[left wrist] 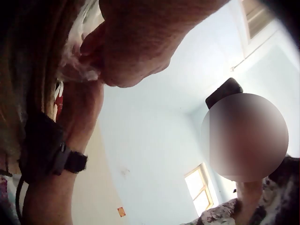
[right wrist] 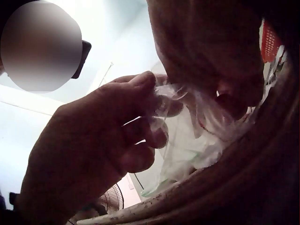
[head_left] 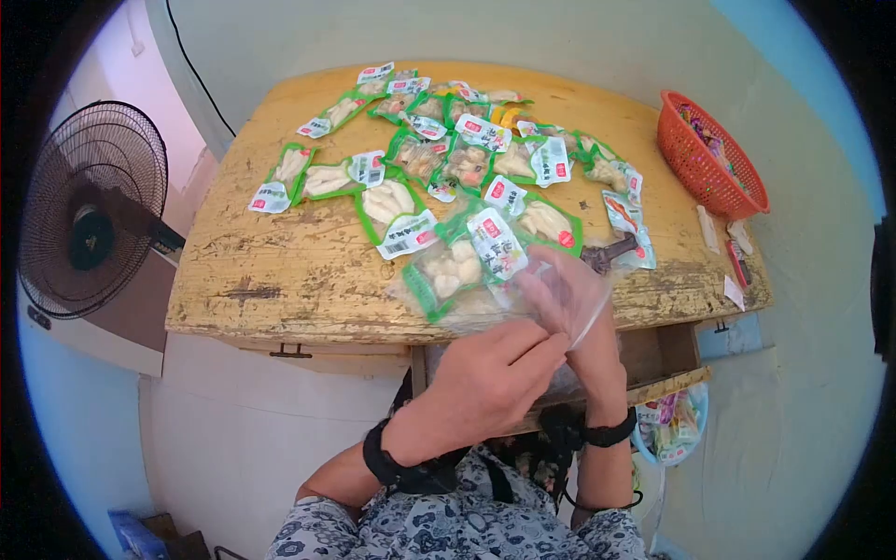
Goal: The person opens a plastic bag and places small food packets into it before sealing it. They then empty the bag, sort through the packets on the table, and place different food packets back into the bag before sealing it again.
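At the table's front edge, both hands work at a clear plastic bag (head_left: 593,308) that holds green-edged food packets (head_left: 455,271) with white labels. The left hand (head_left: 499,369) pinches the bag's gathered edge between thumb and fingers. My right hand (head_left: 583,294) grips the bag just beyond, with thin film overlapping its fingers. Seen from the right wrist, the left hand (right wrist: 93,136) comes in from the side. There the right hand (right wrist: 211,51) hangs above, its fingers curled at the crumpled film (right wrist: 211,122). The left wrist view shows mostly wall and the two hands.
Several sealed food packets (head_left: 383,205) spread over the worn yellow table (head_left: 252,271). A red plastic basket (head_left: 667,140) stands at the right rear. Below, a drawer (head_left: 653,359) is pulled out beside a blue basin (head_left: 695,425) of packets. A fan (head_left: 93,210) stands at left.
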`<state>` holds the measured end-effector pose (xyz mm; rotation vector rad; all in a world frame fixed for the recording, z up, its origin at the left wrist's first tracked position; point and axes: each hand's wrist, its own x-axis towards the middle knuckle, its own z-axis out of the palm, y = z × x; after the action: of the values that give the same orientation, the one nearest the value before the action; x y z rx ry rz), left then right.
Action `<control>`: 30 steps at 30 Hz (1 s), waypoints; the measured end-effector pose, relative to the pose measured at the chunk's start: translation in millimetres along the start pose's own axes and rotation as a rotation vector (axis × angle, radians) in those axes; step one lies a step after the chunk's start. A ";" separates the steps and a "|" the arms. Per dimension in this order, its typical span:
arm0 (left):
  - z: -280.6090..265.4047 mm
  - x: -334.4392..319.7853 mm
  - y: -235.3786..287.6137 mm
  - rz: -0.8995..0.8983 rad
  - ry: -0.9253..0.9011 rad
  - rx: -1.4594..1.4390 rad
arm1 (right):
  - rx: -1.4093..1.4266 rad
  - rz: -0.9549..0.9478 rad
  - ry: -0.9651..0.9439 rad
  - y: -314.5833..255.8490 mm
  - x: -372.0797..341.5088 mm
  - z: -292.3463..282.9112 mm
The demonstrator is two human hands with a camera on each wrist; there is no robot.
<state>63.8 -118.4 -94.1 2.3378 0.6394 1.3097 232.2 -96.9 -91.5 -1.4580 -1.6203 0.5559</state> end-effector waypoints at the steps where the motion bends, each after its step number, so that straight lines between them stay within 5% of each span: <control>1: -3.5 -1.5 -1.5 0.008 -0.026 0.024 | 0.031 -0.004 0.004 -2.4 2.0 1.5; 7: -46.5 -11.3 -11.4 0.030 -0.053 0.283 | 0.141 -0.018 0.027 2.1 12.7 11.1; 12: -65.9 -20.8 -25.9 -0.195 -0.038 0.404 | 0.262 -0.003 0.054 8.8 16.0 20.4; 18: -56.0 -21.5 -40.2 -0.326 0.025 0.365 | -0.123 -0.172 0.017 3.8 -1.0 3.2; 21: -54.4 -15.9 -41.1 -0.301 0.007 0.428 | 0.230 0.172 -0.128 -7.2 -20.8 -13.1; 28: -89.2 7.0 -31.8 -0.236 -0.278 0.318 | 0.384 0.299 -0.096 11.2 -44.1 -20.0; 30: -98.5 19.1 -30.6 -0.410 -0.286 0.191 | 0.411 0.370 -0.042 1.1 -43.6 -16.1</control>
<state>-18.7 -72.0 -48.9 2.3100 1.1133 0.7458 243.7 -141.6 -97.0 -1.4373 -1.1756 1.0673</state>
